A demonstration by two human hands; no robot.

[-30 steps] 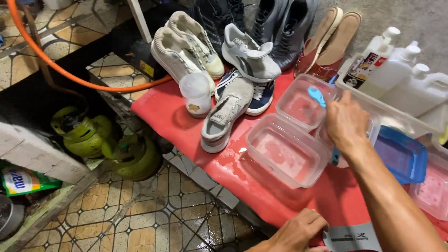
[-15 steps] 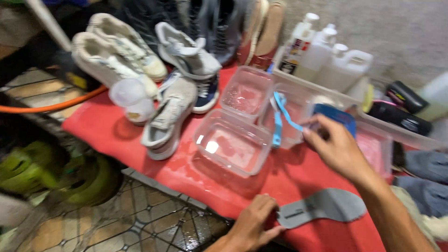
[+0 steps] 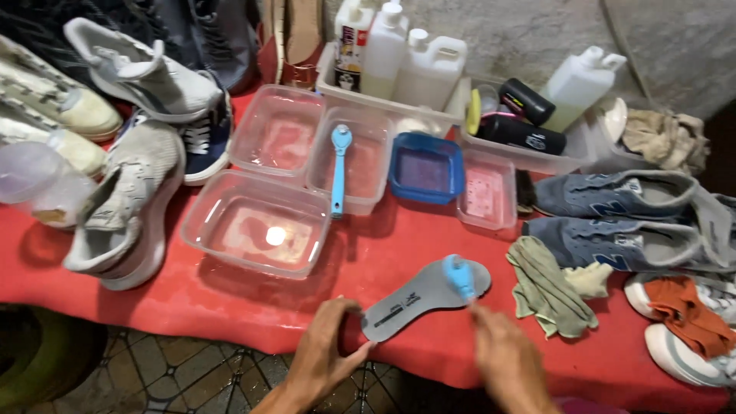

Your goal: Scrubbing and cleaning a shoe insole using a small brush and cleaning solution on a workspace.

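- One grey insole (image 3: 418,299), flat on the red table cover (image 3: 230,299), near its front edge at 6 o'clock.
- Our left hand (image 3: 326,356) pinches the insole's heel end, fingers closed on it.
- Our right hand (image 3: 506,356) grips a blue brush (image 3: 460,277) pressed on the insole's toe end.
- Clear water tub (image 3: 257,230) at 10 o'clock of the insole.
- Green cloth (image 3: 548,287) at 3 o'clock.
- Grey sneakers (image 3: 621,222) at 2 o'clock.
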